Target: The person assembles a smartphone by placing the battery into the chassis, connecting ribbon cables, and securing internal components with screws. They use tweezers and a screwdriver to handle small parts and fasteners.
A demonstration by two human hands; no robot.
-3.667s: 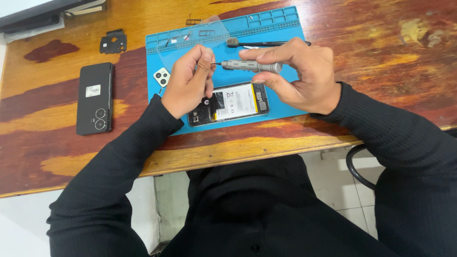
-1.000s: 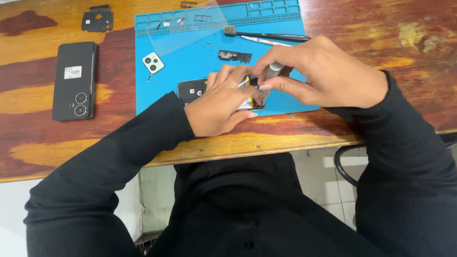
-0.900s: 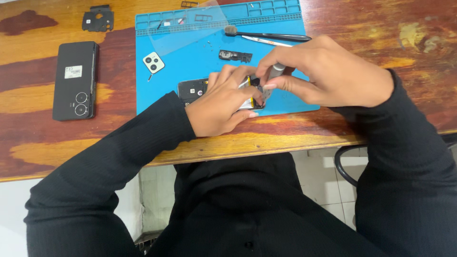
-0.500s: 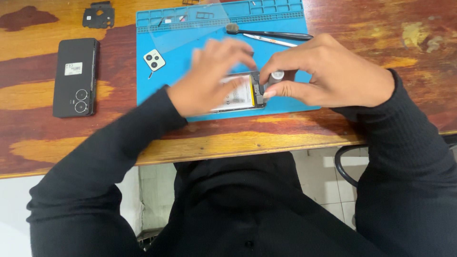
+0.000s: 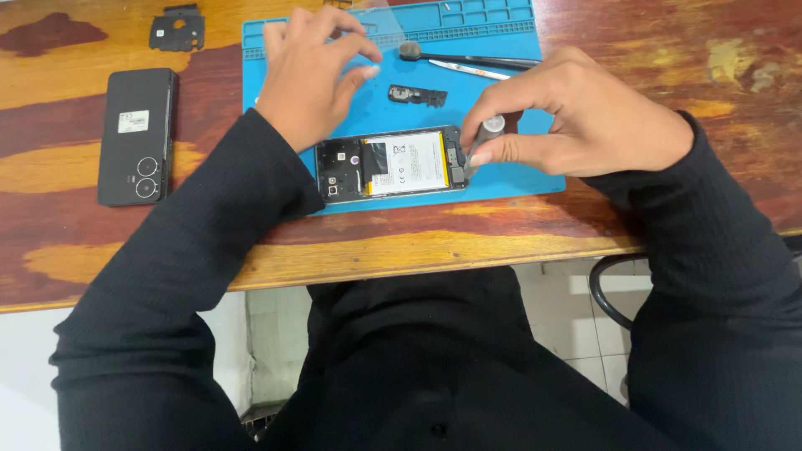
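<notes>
Blue mat [image 5: 518, 179]: right hand [image 5: 585, 125] grips screwdriver [image 5: 480, 142] on opened phone [image 5: 393, 165]; left hand [image 5: 309, 75] open, hovering.

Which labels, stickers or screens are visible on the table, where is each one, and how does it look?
Battery label: inside the opened phone on the blue mat, a white rectangle with a yellow strip at its right edge and small dark print.
Sticker: on the back of the black phone at the left of the wooden table, a small white rectangle.
No lit screen is in view.
</notes>
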